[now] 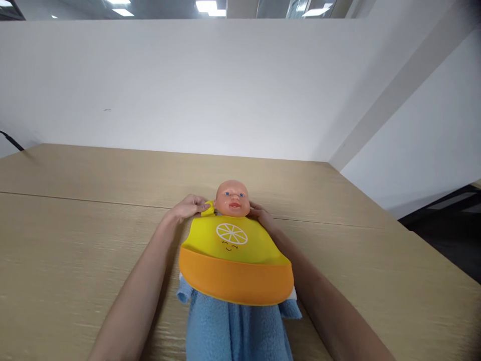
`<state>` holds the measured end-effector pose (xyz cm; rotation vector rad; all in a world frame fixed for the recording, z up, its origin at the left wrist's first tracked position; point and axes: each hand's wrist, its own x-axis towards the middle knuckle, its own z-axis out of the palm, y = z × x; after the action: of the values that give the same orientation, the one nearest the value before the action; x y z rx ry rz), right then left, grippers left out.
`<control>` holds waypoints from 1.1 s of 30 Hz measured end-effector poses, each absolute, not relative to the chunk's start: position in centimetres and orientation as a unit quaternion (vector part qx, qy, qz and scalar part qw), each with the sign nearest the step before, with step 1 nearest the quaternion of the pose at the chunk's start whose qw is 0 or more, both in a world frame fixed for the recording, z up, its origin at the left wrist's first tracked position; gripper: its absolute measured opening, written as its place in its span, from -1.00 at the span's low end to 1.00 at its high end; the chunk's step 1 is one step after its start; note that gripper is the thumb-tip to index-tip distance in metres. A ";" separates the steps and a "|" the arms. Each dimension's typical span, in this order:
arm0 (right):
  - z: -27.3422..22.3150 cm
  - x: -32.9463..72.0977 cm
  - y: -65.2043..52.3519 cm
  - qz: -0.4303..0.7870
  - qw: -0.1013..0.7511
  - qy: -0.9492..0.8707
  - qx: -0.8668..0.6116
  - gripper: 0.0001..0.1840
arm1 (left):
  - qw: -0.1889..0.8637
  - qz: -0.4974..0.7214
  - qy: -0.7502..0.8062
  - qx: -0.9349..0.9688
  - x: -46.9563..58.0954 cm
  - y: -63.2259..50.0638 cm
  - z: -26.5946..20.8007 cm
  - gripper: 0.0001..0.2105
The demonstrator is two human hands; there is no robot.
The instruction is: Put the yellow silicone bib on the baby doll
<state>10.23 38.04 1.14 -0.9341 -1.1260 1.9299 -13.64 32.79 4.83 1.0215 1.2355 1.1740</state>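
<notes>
A baby doll [232, 194] in a fuzzy blue outfit [240, 326] lies face up on the wooden table, head toward the wall. Over its chest spreads a yellow bib [203, 236] with an orange catch pocket [236, 281] and a white citrus-slice print. My left hand [191, 206] pinches the bib's yellow neck strap beside the doll's head. On the other side, my right hand [261, 214] reaches to the doll's neck; its fingers are partly hidden behind the head and bib, and what they hold does not show.
The wooden table [93, 260] has a seam running across it. A white wall [210, 90] rises behind, and another white panel stands at the right. A black cable [13, 142] shows at the far left, and a dark object [451, 225] lies beyond the right edge.
</notes>
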 end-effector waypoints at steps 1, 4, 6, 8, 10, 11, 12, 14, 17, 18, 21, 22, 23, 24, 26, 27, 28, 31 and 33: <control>1.1 10.3 38.0 0.747 0.352 -0.432 -0.362 -0.51 | 0.561 0.469 0.519 0.443 -13.8 32.9 4.8 -0.85; 1.1 10.3 38.0 0.750 0.353 -0.427 -0.362 -0.52 | 0.586 0.402 0.520 0.473 -14.1 33.2 4.8 -0.91; 1.2 10.3 37.9 0.750 0.354 -0.427 -0.360 -0.53 | 0.584 0.396 0.529 0.472 -14.3 33.3 4.6 -0.96; 1.4 10.2 37.8 0.750 0.355 -0.428 -0.359 -0.53 | 0.573 0.393 0.540 0.475 -14.5 33.5 4.3 -0.97; 1.6 10.1 37.8 0.751 0.355 -0.429 -0.355 -0.52 | 0.553 0.390 0.550 0.489 -14.5 33.6 3.9 -0.95; 1.7 10.1 37.7 0.751 0.356 -0.428 -0.354 -0.53 | 0.541 0.392 0.553 0.498 -14.5 33.7 3.7 -0.93; 1.8 10.1 37.7 0.752 0.357 -0.426 -0.354 -0.53 | 0.527 0.397 0.555 0.507 -14.4 33.8 3.5 -0.91; 1.9 10.1 37.7 0.753 0.358 -0.422 -0.356 -0.56 | 0.505 0.409 0.556 0.518 -14.3 33.9 3.2 -0.89; 1.9 10.2 37.7 0.754 0.354 -0.423 -0.358 -0.56 | 0.493 0.419 0.550 0.528 -14.1 33.8 3.1 -0.88; 1.9 10.2 37.7 0.754 0.352 -0.424 -0.358 -0.56 | 0.496 0.419 0.547 0.529 -14.1 33.7 3.2 -0.89; 1.8 10.1 37.7 0.755 0.350 -0.429 -0.352 -0.55 | 0.509 0.418 0.541 0.522 -14.2 33.3 3.7 -0.89; 1.7 10.1 37.8 0.755 0.352 -0.428 -0.351 -0.54 | 0.516 0.415 0.542 0.517 -14.2 33.2 3.8 -0.89; 1.7 10.1 37.8 0.757 0.352 -0.425 -0.351 -0.55 | 0.523 0.413 0.543 0.511 -14.2 33.1 3.9 -0.88; 1.6 10.1 37.8 0.758 0.354 -0.421 -0.350 -0.55 | 0.529 0.412 0.544 0.504 -14.1 33.0 4.0 -0.88; 1.4 10.1 37.9 0.762 0.354 -0.416 -0.349 -0.55 | 0.537 0.410 0.547 0.494 -13.9 32.9 4.1 -0.88; 1.4 10.1 37.9 0.762 0.353 -0.417 -0.348 -0.55 | 0.539 0.409 0.548 0.491 -13.8 32.9 4.2 -0.88; 1.3 10.0 37.9 0.762 0.352 -0.418 -0.347 -0.55 | 0.539 0.408 0.550 0.490 -13.6 32.9 4.2 -0.89; 1.6 9.9 37.8 0.756 0.355 -0.423 -0.353 -0.54 | 0.526 0.412 0.566 0.483 -13.2 32.9 4.5 -0.90; 2.0 9.8 37.6 0.748 0.361 -0.427 -0.358 -0.57 | 0.510 0.418 0.581 0.477 -13.1 32.9 4.6 -0.90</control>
<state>9.80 37.64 2.03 -0.9235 -1.1002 1.9275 -13.14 32.94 4.59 1.1489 1.3984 1.0069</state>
